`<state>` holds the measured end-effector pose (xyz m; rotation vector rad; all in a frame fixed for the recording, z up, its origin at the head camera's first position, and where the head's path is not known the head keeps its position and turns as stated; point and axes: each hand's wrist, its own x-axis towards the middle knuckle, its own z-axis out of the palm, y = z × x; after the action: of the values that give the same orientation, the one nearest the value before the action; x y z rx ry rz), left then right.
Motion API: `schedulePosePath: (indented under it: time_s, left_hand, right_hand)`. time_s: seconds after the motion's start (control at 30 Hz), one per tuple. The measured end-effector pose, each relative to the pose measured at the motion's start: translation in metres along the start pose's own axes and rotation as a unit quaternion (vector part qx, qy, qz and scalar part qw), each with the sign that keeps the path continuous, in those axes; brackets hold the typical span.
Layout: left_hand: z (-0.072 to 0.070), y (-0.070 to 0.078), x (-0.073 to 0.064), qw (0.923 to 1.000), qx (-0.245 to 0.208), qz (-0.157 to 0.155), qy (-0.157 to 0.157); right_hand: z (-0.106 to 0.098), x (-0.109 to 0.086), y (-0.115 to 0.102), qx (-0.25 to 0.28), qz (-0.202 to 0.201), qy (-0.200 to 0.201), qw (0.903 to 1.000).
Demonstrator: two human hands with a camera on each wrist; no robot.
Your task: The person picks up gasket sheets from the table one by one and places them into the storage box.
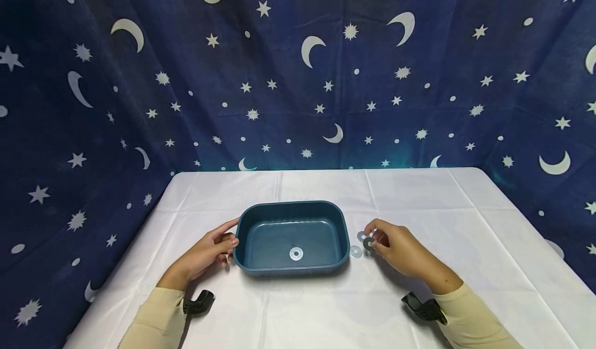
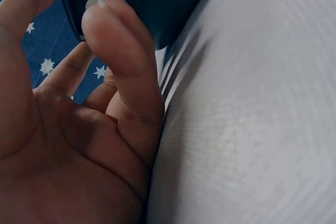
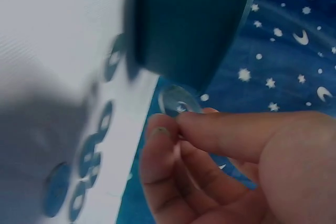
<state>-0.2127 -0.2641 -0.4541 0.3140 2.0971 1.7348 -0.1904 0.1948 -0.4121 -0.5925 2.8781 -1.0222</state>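
Observation:
A dark teal tub (image 1: 291, 274) stands on the white table with one flat metal washer (image 1: 296, 254) lying on its floor. My left hand (image 1: 211, 251) rests against the tub's left side, relaxed fingertips touching the outer wall. To the right of the tub, my right hand (image 1: 400, 248) pinches a washer (image 3: 176, 100) between thumb and fingertips, raised off the cloth in the right wrist view. Loose washers lie just below it, among them one washer (image 1: 356, 252) near the tub's right corner and another washer (image 1: 362, 236) partly behind the fingers.
A white cloth (image 1: 307, 313) with fold creases covers the table. Behind and at both sides hangs a dark blue curtain (image 1: 279, 80) printed with moons and stars. Black wrist mounts (image 1: 199, 303) stick out from both sleeves.

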Motion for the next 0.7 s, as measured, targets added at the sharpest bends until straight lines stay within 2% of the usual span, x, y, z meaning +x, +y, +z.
schedulePosePath:
  time_s: [0.3, 0.5, 0.7]
  left_hand:
    - [0.0, 0.001, 0.0, 0.9998, 0.008, -0.009, 0.012]
    - [0.0, 0.0, 0.001, 0.9997, 0.006, -0.014, 0.018]
    - [0.0, -0.001, 0.001, 0.9998, 0.006, -0.011, 0.018]
  right_hand:
    - [-0.003, 0.017, -0.038, 0.035, -0.044, 0.015, 0.9983]
    - [0.013, 0.033, -0.063, 0.047, -0.085, -0.007, 0.9952]
    - [0.036, 0.048, -0.08, 0.032, -0.108, -0.03, 0.9932]
